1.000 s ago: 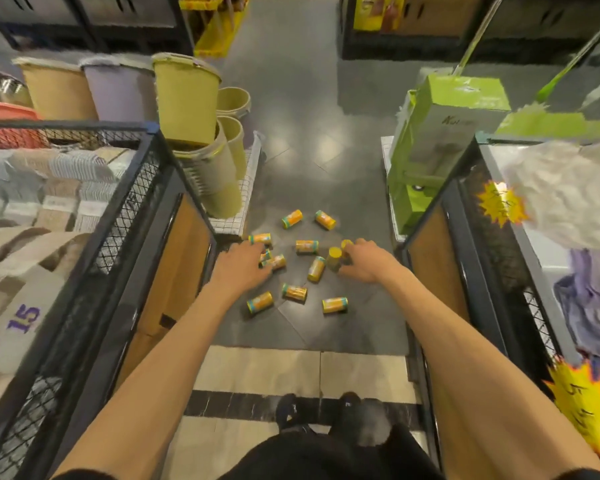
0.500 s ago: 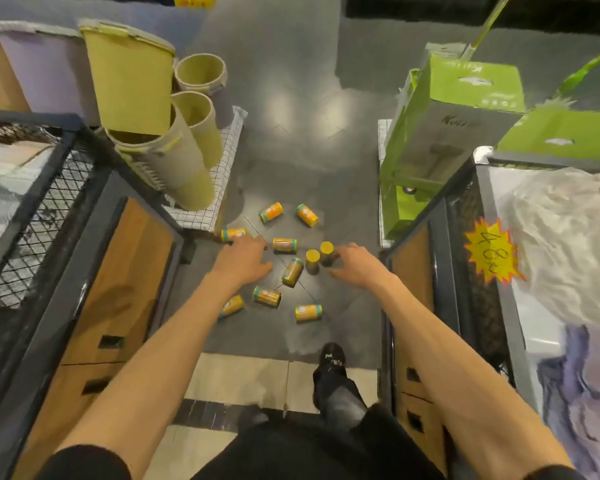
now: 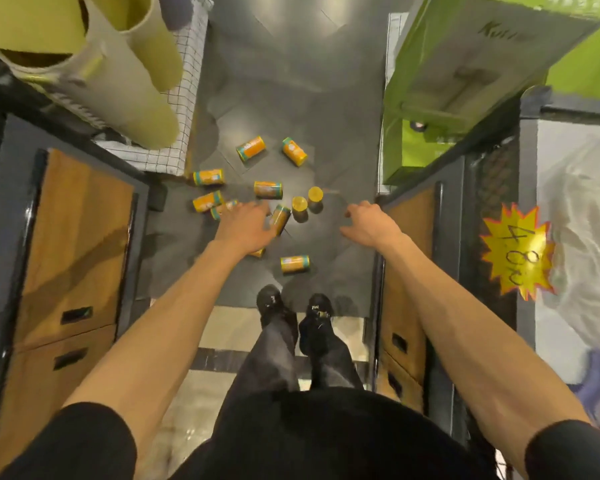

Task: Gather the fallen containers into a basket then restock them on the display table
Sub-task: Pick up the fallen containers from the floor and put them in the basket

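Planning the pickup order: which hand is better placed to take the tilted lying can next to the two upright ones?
Left, probably. The left hand has fingertips overlapping that lying can in view, while the right hand hangs open over bare floor beyond the upright cans.

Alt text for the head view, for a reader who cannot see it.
A person's left hand and right hand reach down, empty, toward orange containers scattered on a dark floor between two display tables; most lie sideways, two stand upright.
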### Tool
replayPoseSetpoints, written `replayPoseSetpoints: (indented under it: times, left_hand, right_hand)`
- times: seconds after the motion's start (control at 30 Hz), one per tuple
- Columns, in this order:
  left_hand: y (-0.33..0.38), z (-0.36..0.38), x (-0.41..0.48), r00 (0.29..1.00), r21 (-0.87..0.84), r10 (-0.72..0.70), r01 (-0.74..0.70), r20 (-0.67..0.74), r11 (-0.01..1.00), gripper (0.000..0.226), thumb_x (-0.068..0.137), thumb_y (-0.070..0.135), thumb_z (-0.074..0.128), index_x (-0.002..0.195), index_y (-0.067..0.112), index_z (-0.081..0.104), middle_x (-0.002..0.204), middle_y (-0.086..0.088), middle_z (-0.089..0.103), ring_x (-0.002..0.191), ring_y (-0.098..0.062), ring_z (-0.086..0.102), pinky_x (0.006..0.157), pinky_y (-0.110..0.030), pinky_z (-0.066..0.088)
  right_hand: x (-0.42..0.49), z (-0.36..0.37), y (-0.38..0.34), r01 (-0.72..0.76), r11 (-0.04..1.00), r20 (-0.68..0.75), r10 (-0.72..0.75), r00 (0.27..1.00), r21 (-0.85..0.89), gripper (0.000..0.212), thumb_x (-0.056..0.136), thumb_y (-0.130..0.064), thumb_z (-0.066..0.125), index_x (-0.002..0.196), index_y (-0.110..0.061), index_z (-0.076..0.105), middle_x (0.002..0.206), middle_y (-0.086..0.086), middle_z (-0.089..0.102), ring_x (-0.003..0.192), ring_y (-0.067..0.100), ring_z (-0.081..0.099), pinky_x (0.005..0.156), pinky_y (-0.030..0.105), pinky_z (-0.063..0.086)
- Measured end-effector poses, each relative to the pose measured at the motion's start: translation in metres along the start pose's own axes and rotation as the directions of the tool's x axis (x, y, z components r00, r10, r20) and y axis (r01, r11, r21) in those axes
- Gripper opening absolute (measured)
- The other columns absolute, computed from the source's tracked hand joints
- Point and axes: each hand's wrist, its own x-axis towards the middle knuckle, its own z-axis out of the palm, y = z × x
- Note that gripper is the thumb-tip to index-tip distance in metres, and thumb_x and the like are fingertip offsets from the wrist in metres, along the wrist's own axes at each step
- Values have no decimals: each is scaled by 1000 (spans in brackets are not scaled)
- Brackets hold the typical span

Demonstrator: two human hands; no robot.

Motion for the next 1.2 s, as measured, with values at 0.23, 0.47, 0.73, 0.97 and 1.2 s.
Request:
replayPoseSetpoints:
  times: [0.23,0.47,0.73,0.97,1.2]
  left_hand:
    - [-20,65,106,998,-15,38,-37,59,999,38,90,35,56,122,14,59,122,-15,61,117,-37,53,89,-45,48]
    - [-45,177,235,991,-130,30,-13,133,991,36,87,31,53,119,16,60,114,-11,63,113,-35,55,90,-45,49]
    - [-79,296,362,997,-170,38,-25,71,985,51,91,37,56,135,13,50,133,-17,55,124,-38,50,96,-49,47]
    - [-99,384,456,999,-316,35,-45,-37,948,58,89,40,60,139,15,44,135,-15,51,126,-35,46,102,-47,41]
    - [-99,438,486,989,-356,103,-133,-102,925,82,79,55,67,145,17,37,141,-15,46,128,-36,44,105,-50,40]
  right_hand:
    - [112,58,18,-70,993,19,69,997,94,48,92,-31,59,134,-9,51,133,21,48,123,40,47,101,44,42]
    - [246,166,45,-99,990,-5,100,995,103,49,94,-31,57,137,-8,48,136,20,46,125,40,45,101,43,41]
    - [406,234,86,-72,991,-61,79,995,111,50,92,-24,59,137,-5,47,138,21,47,128,37,44,103,41,40]
    - [522,274,105,56,998,-157,-51,986,25,66,86,-24,64,145,-12,37,137,21,42,126,41,44,102,44,40]
    - [555,298,118,190,968,-111,-209,972,-162,75,77,-31,74,144,-27,39,138,10,47,123,38,48,97,50,46]
